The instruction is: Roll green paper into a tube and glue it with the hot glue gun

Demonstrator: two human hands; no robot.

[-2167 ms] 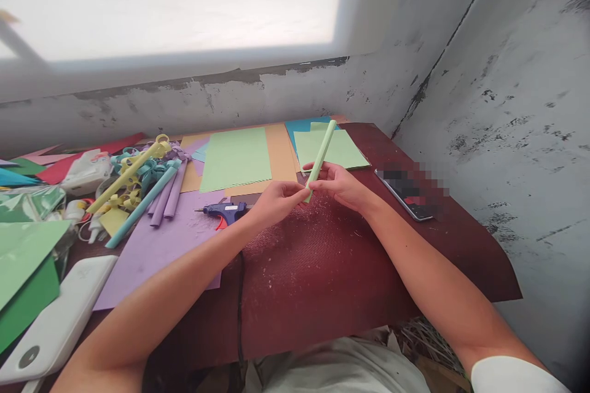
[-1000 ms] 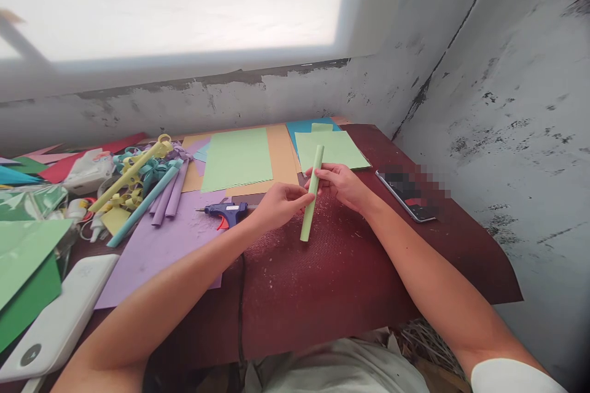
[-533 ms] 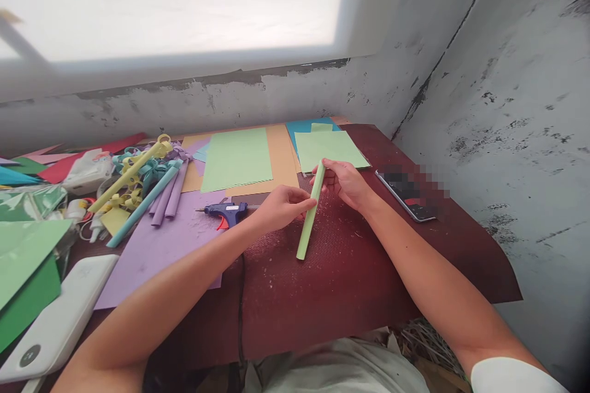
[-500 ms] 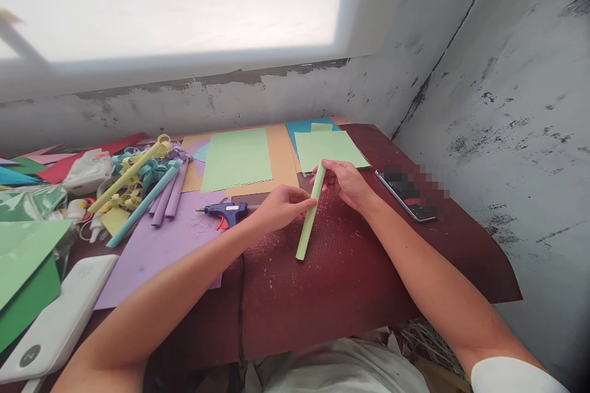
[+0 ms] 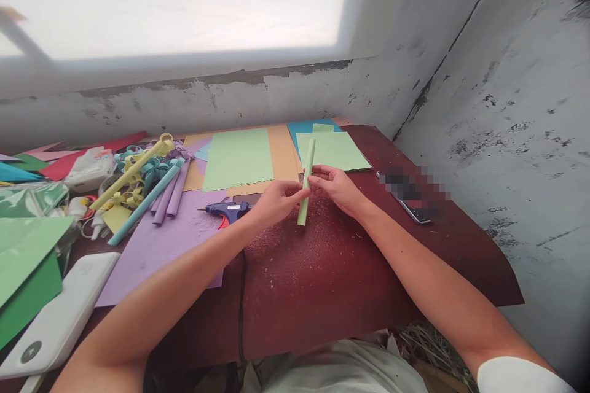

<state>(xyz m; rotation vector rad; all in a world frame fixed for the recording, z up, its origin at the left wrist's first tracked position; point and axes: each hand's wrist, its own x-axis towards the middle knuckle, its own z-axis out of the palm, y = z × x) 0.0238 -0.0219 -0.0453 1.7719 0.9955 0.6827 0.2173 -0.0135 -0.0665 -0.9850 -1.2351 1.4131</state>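
Note:
Between my two hands a light green paper tube (image 5: pixel 310 156) stands nearly upright, leaning slightly right at its top. My left hand (image 5: pixel 283 201) pinches it from the left around its middle. From the other side, the fingers of my right hand (image 5: pixel 334 187) close on it at about the same height. Left of my left hand lies a blue hot glue gun (image 5: pixel 230 212) with a red trigger, on a purple sheet (image 5: pixel 161 252). Behind the tube is a stack of light green paper (image 5: pixel 338 150).
More green sheets (image 5: pixel 239 159) lie on orange paper. At the left are purple tubes (image 5: pixel 177 190), a blue tube (image 5: pixel 145 202), a yellow tube (image 5: pixel 131 175), curled strips and a white power bank (image 5: pixel 59 319). A phone (image 5: pixel 405 199) lies right. The glue gun's cord (image 5: pixel 241 307) runs toward me.
The green tube has moved up and slightly left and now stands more upright. My right hand has slid from its top end down to its middle, close to my left fingers.

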